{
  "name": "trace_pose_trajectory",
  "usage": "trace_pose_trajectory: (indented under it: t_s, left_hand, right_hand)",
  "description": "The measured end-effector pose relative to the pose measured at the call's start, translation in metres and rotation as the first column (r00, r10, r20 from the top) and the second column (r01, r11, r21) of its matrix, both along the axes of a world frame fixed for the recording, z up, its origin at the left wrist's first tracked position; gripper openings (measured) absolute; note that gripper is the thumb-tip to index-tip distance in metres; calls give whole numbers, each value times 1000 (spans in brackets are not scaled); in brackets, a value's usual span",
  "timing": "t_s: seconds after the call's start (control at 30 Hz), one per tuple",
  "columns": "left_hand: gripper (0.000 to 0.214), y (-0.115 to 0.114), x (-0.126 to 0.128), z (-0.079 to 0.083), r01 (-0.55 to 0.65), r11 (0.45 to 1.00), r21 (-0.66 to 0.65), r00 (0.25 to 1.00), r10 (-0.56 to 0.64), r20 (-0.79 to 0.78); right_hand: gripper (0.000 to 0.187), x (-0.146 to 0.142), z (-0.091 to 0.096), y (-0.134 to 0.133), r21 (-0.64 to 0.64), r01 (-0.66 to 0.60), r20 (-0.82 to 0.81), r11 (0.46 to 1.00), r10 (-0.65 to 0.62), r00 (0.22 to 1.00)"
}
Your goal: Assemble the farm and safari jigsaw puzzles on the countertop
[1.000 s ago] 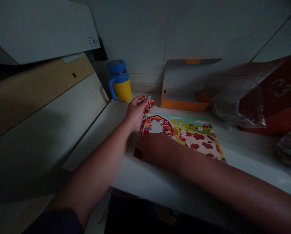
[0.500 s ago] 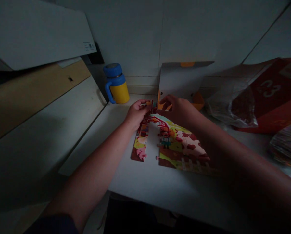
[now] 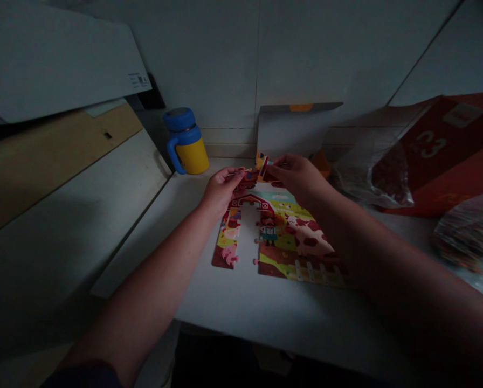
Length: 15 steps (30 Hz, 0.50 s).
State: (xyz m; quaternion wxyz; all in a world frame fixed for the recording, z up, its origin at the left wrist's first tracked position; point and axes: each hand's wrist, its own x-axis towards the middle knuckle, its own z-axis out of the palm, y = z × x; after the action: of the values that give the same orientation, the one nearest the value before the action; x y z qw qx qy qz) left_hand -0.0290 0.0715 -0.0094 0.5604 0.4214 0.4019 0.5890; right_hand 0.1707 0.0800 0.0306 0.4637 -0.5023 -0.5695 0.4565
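A partly assembled jigsaw puzzle (image 3: 306,237) with a barn, a farmer, a pig and a cow lies on the white table. A vertical gap runs below the barn, and the table surface shows through it. At the puzzle's far edge, my left hand (image 3: 221,189) is closed on dark red puzzle pieces (image 3: 247,180), partly covered by its fingers. Just to its right, my right hand (image 3: 298,175) pinches a puzzle piece (image 3: 264,167), tilted up with its red and white side showing. The piece is raised above the table, close to the left hand's pieces.
Behind the hands stands an open box (image 3: 292,129) with a raised lid. A blue and yellow mug (image 3: 188,145) is at the back left. Cartons (image 3: 63,59) rise at the left. A red box (image 3: 435,156) and clear plastic bags (image 3: 379,172) occupy the right.
My right hand's fingers have come together, and a puzzle piece now shows clearly between them, tilted up. My left hand stays near the same spot. The whole view has shifted slightly.
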Motion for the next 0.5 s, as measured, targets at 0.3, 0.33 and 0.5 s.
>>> trace_pose_trajectory:
  t_s: [0.3,0.33,0.5]
  left_hand:
    - [28,6,-7,-1,-191,982,-14,979,189,-81]
    - [28,6,-6,0,-189,982,-13,978,188,-86]
    - [25,6,-5,-1,-180,984,-10,980,178,-87]
  right_hand:
    - [19,-1,-4,-9,-73,-374,610,925,338,717]
    - [20,-4,-6,-10,-54,-383,641,922,326,695]
    - [22,-16,-16,-16,7,-384,688,923,274,672]
